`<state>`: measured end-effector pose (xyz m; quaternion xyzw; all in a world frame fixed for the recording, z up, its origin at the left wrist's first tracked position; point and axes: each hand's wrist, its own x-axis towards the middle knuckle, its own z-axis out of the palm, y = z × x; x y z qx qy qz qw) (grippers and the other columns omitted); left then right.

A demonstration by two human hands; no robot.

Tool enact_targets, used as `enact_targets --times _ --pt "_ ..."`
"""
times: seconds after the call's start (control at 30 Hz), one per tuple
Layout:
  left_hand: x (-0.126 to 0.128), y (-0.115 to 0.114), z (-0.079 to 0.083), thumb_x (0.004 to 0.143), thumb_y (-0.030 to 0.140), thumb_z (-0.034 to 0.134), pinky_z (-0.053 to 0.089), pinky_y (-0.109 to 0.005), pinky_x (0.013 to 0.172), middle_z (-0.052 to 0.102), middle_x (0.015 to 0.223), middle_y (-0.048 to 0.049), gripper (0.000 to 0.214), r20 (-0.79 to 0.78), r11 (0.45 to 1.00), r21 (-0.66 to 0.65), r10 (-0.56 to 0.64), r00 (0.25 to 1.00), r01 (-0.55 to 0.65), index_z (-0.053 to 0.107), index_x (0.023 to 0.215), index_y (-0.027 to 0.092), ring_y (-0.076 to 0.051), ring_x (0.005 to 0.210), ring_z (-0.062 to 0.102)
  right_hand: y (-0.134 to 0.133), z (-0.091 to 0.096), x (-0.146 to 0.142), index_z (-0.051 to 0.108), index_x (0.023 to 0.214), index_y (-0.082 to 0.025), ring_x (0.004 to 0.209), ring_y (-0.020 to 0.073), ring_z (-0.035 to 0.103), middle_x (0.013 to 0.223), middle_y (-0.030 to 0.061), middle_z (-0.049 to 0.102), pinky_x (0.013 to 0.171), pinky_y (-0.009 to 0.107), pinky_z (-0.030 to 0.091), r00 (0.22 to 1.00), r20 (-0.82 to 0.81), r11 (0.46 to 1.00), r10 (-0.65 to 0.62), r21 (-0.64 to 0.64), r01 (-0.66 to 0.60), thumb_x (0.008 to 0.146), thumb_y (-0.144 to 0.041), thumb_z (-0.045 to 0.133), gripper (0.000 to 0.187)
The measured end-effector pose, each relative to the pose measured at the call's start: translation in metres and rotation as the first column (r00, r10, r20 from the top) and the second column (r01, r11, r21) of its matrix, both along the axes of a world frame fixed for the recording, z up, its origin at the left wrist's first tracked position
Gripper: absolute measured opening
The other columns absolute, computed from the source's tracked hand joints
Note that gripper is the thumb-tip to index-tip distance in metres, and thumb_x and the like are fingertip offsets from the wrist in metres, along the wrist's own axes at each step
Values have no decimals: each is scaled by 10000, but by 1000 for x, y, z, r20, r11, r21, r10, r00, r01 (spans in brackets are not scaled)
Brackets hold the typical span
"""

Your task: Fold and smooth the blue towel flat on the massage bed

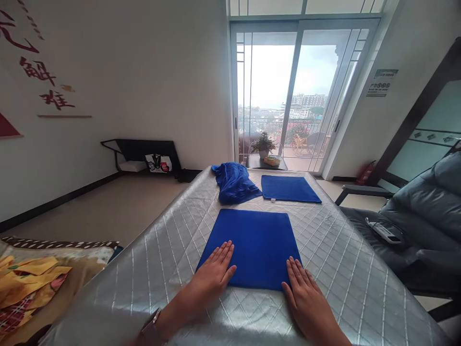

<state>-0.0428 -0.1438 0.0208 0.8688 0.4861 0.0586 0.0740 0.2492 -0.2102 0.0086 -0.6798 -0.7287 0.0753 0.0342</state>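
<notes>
Left hand (215,267) palm-down on flat blue cloth (257,242), fingers toward 1 o'clock; right hand (305,294) over its 4 o'clock corner, fingers toward 11. Both grips open, flat. Cloth's on worktop (338,250), near edge 9-to-3, long axis unclear. Crumpled blue cloth (236,182) beyond 11:30, tagged blue cloth (291,188) toward 1.

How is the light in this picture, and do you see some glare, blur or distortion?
Head view: daylight through the glass door, the sky nearly white; head view: glare on the silver cover, nearest the camera; head view: the dark door frame leans strongly, probably wide-angle stretching; head view: left hand, right hand and the blue cloth beneath look fairly clear, the cover's lower-left softer.
</notes>
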Motion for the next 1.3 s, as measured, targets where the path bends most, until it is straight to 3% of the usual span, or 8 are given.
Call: enact_targets --times 0.1,0.2,0.33,0.47,0.7,0.8,1.1,1.3 --pt "48 -2 12 1058 531 201 215 -391 1223 200 1616 -95 636 51 981 25 -192 980 191 216 1574 160 -217 1498 196 -1 1 -1 227 1548 -88 1504 220 125 1618 58 137 1238 426 166 1000 25 999 -13 -51 15 1008 -503 233 681" --pt "97 -6 15 1050 554 219 166 -359 1234 190 1624 -82 665 109 912 81 -409 906 402 163 1587 166 -196 1506 162 0 -1 -1 233 1548 -96 1503 227 128 1616 68 148 1235 434 174 1000 31 998 2 -63 0 1009 -481 249 663" --pt "126 -6 7 1047 558 228 139 -355 1237 182 1630 -66 689 118 850 114 -526 843 514 67 1594 171 -197 1511 140 -1 -1 -2 276 1542 -121 1500 228 145 1607 72 206 1233 447 176 999 7 997 33 -71 -33 1007 -429 276 617" --pt "103 4 -8 1051 545 232 177 -379 1225 180 1631 -52 656 65 899 112 -431 900 423 43 1591 225 -208 1504 188 -2 5 -3 193 1555 -124 1507 211 96 1619 37 113 1239 430 147 999 -36 996 -17 -86 14 1015 -511 205 665" --pt "-7 4 -39 1044 548 292 238 -438 1203 202 1629 -22 648 -27 985 156 -76 997 79 6 1566 291 -237 1491 245 -4 14 -3 160 1556 -142 1506 192 69 1615 2 57 1242 414 120 996 -83 992 -39 -126 28 1016 -524 174 662" --pt "-33 -5 -46 1036 560 307 238 -453 1201 196 1631 -22 660 -37 987 157 34 999 -28 14 1564 291 -249 1492 240 -4 15 -4 156 1556 -136 1506 192 62 1616 4 56 1243 413 118 999 -39 992 -33 -122 28 1014 -524 174 666" --pt "-25 -12 -44 1036 561 287 210 -481 1211 199 1630 -40 648 -15 985 150 87 996 -84 69 1568 262 -264 1494 233 17 23 4 379 1509 -116 1471 262 272 1570 105 283 1213 486 216 990 109 987 86 -146 -70 982 -500 314 655" --pt "-29 -12 -43 1029 575 284 225 -485 1205 228 1625 -49 650 7 990 120 77 997 -77 135 1575 255 -277 1484 263 68 39 -5 336 1520 -55 1495 245 199 1592 139 252 1224 449 166 989 114 996 89 -7 -89 1009 -440 256 645"
